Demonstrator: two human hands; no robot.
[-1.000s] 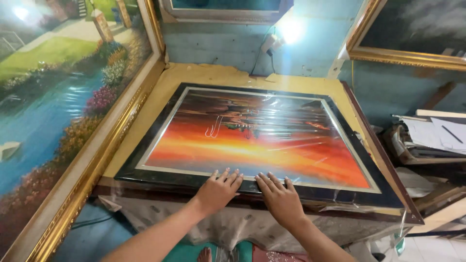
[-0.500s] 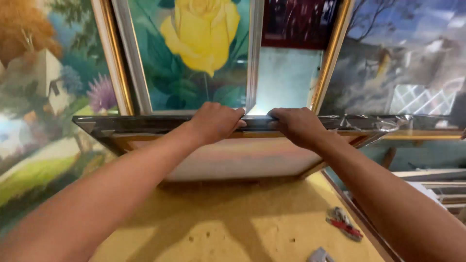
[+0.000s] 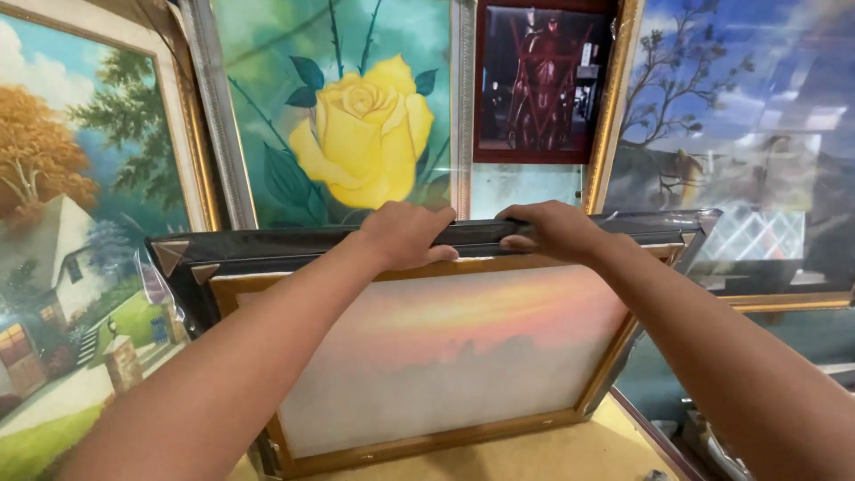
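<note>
**Framed picture, tilted on edge: risks of the present hold**

While I have the framed picture [image 3: 427,356] stood up on its lower edge, its back turned toward me, the whole weight leans on two grips set close together at the middle of the top rail.

Item 1. Left hand [image 3: 405,233]: clenched over the top rail, fingers [image 3: 441,256] curled down the near side. Right hand [image 3: 552,230]: the same, fingers wrapped onto the rail just beside the left.

Item 2. The picture: black outer frame under clear plastic wrap [image 3: 151,276], gold inner border, pale backing through which an orange and grey scene shows. Its lower edge sits on the yellow bench [image 3: 552,450]; the top tips toward me.

Item 3. Hazards, as I judge them:
- The wrap looks slick; my grip could slide along the rail and let the frame drop flat.
- Both hands being central, either end could swing, and the right corner stands near the gilt frame of the landscape painting [image 3: 739,160] behind.
- The lower edge could skid on the bench, kicking the frame out from under my hold.
- The yellow rose painting [image 3: 356,125] and the cottage painting [image 3: 80,249] stand close behind and to the left; a lurch forward would strike them.
</note>
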